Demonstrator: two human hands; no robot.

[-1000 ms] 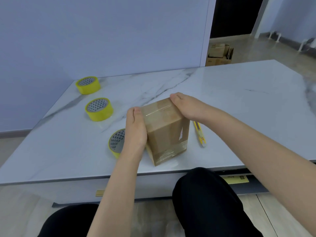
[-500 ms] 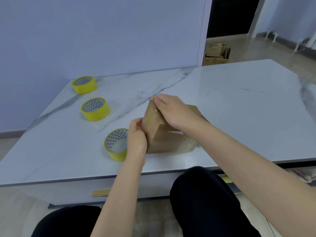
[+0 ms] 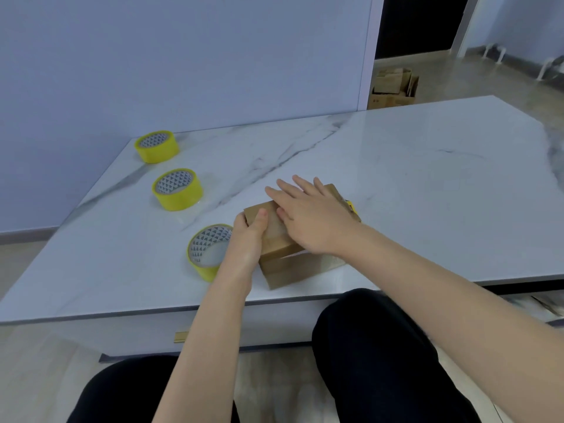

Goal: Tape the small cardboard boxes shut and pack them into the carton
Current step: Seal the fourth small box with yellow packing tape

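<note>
head view: small cardboard box (image 3: 290,271) under two hands

far tape roll (image 3: 157,146), middle tape roll (image 3: 177,189) and near tape roll (image 3: 210,251) ran down the left of the marble table (image 3: 427,178). just beside the nearest, the left hand (image 3: 248,239) gripped the box's left end, thumb on top. the box lay flat near the front edge. the right hand (image 3: 311,218) pressed down on it, fingers straight.
</note>
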